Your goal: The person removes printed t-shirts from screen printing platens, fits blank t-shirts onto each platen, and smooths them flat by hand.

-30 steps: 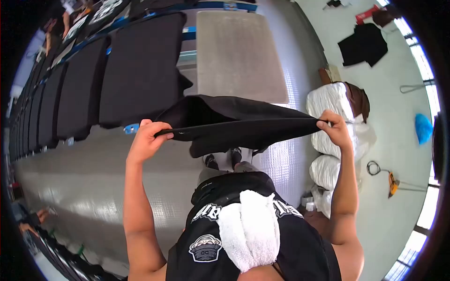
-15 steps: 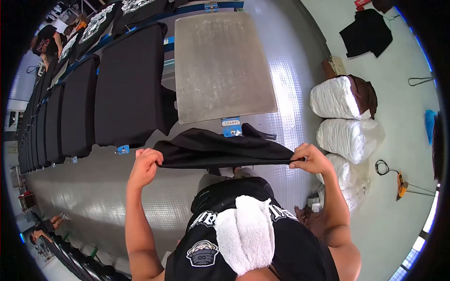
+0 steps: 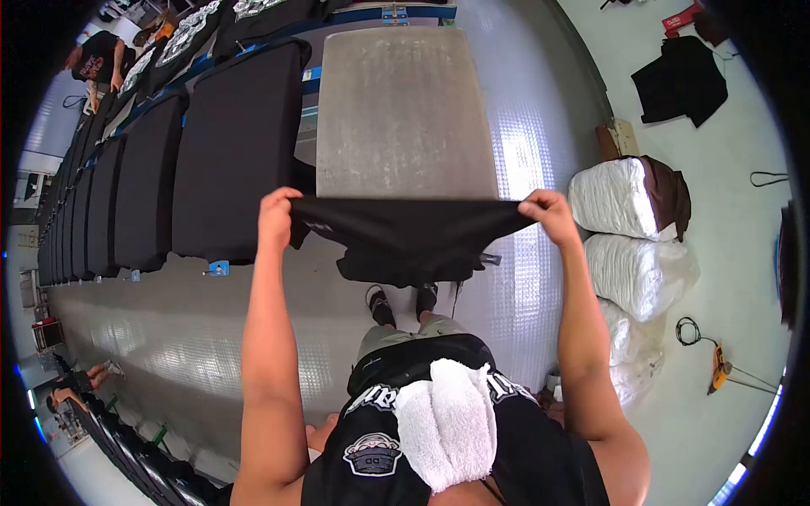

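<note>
A black garment (image 3: pixel 405 236) is stretched between my two hands at the near end of a bare grey board (image 3: pixel 405 114). Its left corner is pinched in my left hand (image 3: pixel 278 218), and my right hand (image 3: pixel 550 215) grips the right corner. The garment's upper edge is pulled straight across the near edge of the board, and the rest hangs down in folds above my feet. Whether the cloth has gone under the board cannot be seen.
Boards covered in black cloth (image 3: pixel 236 156) line the left. White wrapped bundles (image 3: pixel 616 198) are stacked on the right, near a black shirt (image 3: pixel 682 82) and a yellow tool (image 3: pixel 720 369). One person (image 3: pixel 105 59) stands at the upper left, another (image 3: pixel 80 384) at the lower left.
Both hands have moved forward, away from my body, bringing the garment's edge up to the near end of the board. The blue bracket labelled in white there is now hidden.
</note>
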A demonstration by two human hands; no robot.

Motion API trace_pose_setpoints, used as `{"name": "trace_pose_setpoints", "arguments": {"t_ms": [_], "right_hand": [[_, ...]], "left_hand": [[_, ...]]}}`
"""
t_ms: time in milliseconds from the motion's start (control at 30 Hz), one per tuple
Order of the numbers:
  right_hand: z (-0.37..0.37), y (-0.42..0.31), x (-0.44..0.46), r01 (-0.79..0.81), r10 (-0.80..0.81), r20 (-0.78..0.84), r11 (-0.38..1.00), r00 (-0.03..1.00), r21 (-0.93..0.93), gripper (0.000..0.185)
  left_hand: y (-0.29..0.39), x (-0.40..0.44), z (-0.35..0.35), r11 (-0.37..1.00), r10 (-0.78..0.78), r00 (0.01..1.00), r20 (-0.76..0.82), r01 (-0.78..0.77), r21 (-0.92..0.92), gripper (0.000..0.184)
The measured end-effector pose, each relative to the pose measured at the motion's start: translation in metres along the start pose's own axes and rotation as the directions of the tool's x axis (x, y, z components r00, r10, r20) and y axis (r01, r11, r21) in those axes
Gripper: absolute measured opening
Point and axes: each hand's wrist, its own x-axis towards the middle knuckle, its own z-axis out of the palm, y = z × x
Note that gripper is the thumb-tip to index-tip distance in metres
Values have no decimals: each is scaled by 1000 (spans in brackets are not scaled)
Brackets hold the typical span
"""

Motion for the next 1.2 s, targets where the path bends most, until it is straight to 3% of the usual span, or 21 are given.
{"name": "trace_pose_setpoints", "arguments": {"t_ms": [33,67,167,200,233,300,433,500,567,633,733,800,833,900,933,967,1000,1033,1067,1167,1200], "right_hand": [[-9,-7,5,45,-37,-70,992,997,116,14],[-14,-2,11,108,-83,-98,950,992,292,14],[-3,51,23,-146,156,-56,979,986,144,17],[4,75,25,-167,174,-55,979,983,113,20],[8,109,30,-124,141,-76,973,987,197,19],[21,113,37,-88,132,-95,924,987,373,12],[17,84,82,52,38,-185,887,982,458,13],[-2,59,121,112,-8,-230,891,973,441,14],[-26,37,176,125,-59,-309,972,949,198,22],[-32,7,238,192,-113,-335,958,935,214,25],[-52,-21,345,84,-66,-374,996,925,31,30],[-64,-43,401,137,-72,-318,973,945,186,32],[-66,-54,415,152,-71,-288,951,955,270,34],[-71,-71,409,186,-186,-42,983,982,-10,37],[-76,-71,398,95,-78,88,971,993,-220,43],[-85,-56,397,113,-14,225,895,974,-432,46],[-86,-52,400,60,94,233,814,968,-577,43],[-87,-48,404,14,204,224,708,953,-706,41],[-88,-37,415,146,-58,141,633,988,-760,34],[-85,-68,471,129,-340,-93,576,936,-807,26],[-85,-74,491,115,-406,-238,677,882,-727,26]], "left_hand": [[23,5,7,985,-27,999,-40,20,-170,30],[20,14,7,997,-44,997,-62,40,-65,30],[-38,18,8,877,8,987,-162,70,475,26],[-73,21,3,778,184,978,-97,-85,623,23],[-69,11,20,798,16,964,-266,148,584,22],[-78,16,23,906,-176,939,-295,272,324,22],[-45,59,33,997,54,946,-319,-35,66,22],[-15,104,32,996,91,935,-344,-82,40,21],[24,158,38,999,47,956,-289,-45,13,20],[38,232,46,990,97,939,-330,-57,129,19],[64,341,57,958,176,956,-235,-111,264,17],[78,393,57,954,214,971,-104,-185,238,20],[69,427,34,957,161,983,85,-177,230,20],[94,394,52,858,29,984,175,-114,501,30],[80,394,38,638,164,892,420,-421,645,48],[87,371,41,675,180,821,542,-504,539,44],[78,372,37,576,71,844,532,-470,669,39],[69,377,34,456,-36,865,500,-431,778,34],[67,388,36,502,124,875,467,-462,732,25],[76,453,43,416,430,866,255,-441,795,22],[80,474,49,446,447,879,167,-381,810,22]]}}
